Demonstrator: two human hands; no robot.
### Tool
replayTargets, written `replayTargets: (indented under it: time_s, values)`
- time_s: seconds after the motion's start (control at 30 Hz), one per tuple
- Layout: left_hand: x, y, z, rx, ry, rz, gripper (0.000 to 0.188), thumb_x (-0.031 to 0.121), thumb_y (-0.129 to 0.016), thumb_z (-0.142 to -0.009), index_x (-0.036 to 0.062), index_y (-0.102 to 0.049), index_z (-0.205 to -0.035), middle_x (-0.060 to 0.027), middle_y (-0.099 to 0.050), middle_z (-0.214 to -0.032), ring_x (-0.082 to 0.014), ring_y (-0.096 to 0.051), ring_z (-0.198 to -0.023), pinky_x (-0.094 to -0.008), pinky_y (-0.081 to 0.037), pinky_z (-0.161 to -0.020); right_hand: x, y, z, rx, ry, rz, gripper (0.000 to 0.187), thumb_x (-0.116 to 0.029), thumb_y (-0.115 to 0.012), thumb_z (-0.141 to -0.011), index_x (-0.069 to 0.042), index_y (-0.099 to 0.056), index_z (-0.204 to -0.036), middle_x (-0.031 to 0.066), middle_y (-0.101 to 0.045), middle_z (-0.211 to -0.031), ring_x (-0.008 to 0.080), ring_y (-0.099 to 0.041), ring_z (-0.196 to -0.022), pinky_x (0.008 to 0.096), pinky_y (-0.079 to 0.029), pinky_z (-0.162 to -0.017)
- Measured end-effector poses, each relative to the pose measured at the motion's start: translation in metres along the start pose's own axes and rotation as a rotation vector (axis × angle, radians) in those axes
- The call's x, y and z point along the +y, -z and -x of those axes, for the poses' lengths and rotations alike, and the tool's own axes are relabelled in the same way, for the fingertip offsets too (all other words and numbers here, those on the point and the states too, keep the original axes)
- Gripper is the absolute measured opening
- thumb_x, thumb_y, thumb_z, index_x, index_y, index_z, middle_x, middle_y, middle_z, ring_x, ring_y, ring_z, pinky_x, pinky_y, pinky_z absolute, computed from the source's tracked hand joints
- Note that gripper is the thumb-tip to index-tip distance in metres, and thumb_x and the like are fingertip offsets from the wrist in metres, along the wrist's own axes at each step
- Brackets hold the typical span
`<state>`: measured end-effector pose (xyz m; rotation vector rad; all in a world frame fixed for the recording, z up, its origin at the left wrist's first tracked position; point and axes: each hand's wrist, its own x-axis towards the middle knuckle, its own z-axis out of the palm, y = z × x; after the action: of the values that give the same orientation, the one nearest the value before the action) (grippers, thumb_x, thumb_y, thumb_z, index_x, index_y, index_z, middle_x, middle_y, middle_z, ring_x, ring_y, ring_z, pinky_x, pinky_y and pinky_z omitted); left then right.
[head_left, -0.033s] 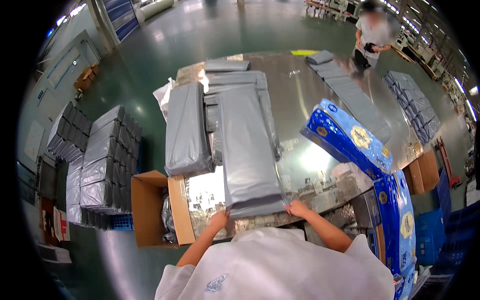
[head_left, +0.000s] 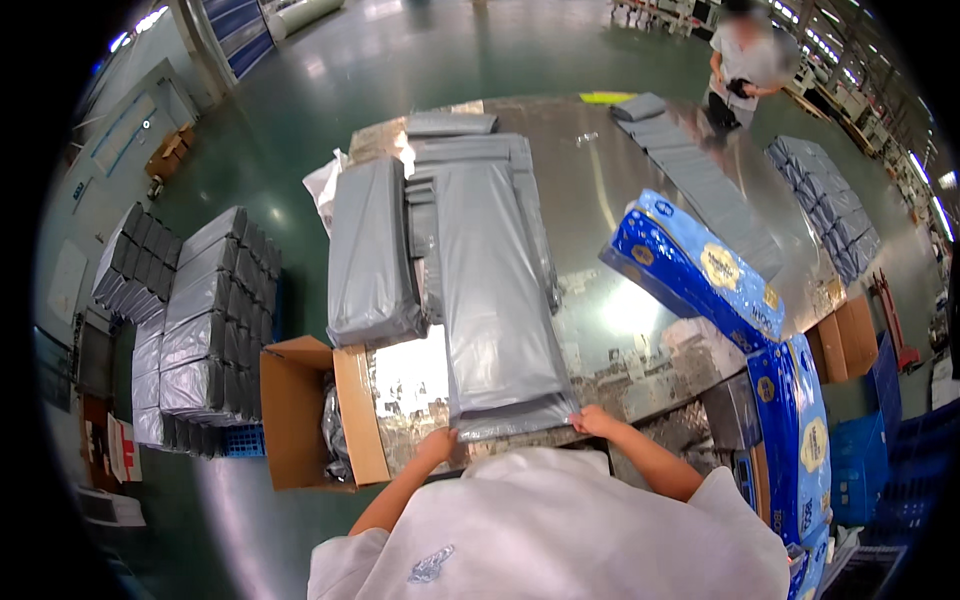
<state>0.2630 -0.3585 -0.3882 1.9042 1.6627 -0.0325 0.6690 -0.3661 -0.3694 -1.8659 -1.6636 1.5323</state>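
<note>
With the scene read as a clock face centred on the broad, shiny metal-topped table (head_left: 590,250), whose near edge is worn and patchy, a tall stack of grey plastic-wrapped blocks (head_left: 200,320) stands on the floor at nine o'clock. Left of the table's middle, the long, smooth grey plastic bag (head_left: 500,280) lies lengthwise, its far part over other flat grey plastic pieces (head_left: 520,155) toward eleven and its near end reaching the edge at seven. Just beside it, at ten, sits a thick oblong bundle in grey plastic (head_left: 370,250). A narrow strip of overlapping grey plastic (head_left: 700,180) stretches along one to two o'clock, and a glossy blue rectangular pack (head_left: 700,265) lies slantwise at three. An open brown cardboard box (head_left: 362,420) stands against the table at eight, with dark grey plastic inside. Smallest are the hands: the left hand (head_left: 437,443) has its fingers clamped on the bag's near left corner, and the right hand (head_left: 595,420) pinches the near right corner, the end of the bag spread between them.
</note>
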Motion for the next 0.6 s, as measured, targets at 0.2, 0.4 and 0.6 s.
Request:
replayTargets:
  time_s: [0.2,0.4,0.6]
  values:
    - [0.031,0.009,0.059,-0.142,0.057,0.185,0.038,0.039,-0.041,-0.086,0.0064,-0.061,-0.084,-0.0160,-0.061,-0.090,-0.0331,-0.057,-0.085,-0.0426,-0.044,-0.069,0.017,-0.030,0.007,0.045,-0.066,-0.314,0.027,-0.024,-0.057,-0.082,0.001,-0.058,-0.071,0.0065,-0.060,-0.063,0.0130,-0.053,-0.049,0.0278,-0.043,-0.045]
    - [0.147,-0.010,-0.017,-0.048,-0.401,0.274,0.020,0.022,-0.053,-0.082,0.0103,-0.056,-0.098,-0.0120,-0.061,-0.088,-0.0299,-0.058,-0.081,-0.0373,-0.045,-0.067,0.006,-0.031,0.004,-0.073,-0.126,-0.373,0.016,-0.010,-0.048,-0.086,0.004,-0.056,-0.084,0.0103,-0.065,-0.081,0.0149,-0.061,-0.061,0.0275,-0.048,-0.051]
    - [0.215,-0.014,-0.051,-0.290,-0.452,0.198,0.019,0.023,-0.056,-0.081,0.0117,-0.052,-0.096,-0.0099,-0.061,-0.085,-0.0291,-0.058,-0.078,-0.0382,-0.044,-0.064,-0.023,-0.028,0.005,-0.166,-0.121,-0.505,0.016,-0.010,-0.045,-0.086,0.002,-0.055,-0.083,0.0115,-0.064,-0.096,0.0186,-0.064,-0.074,0.0243,-0.044,-0.052]
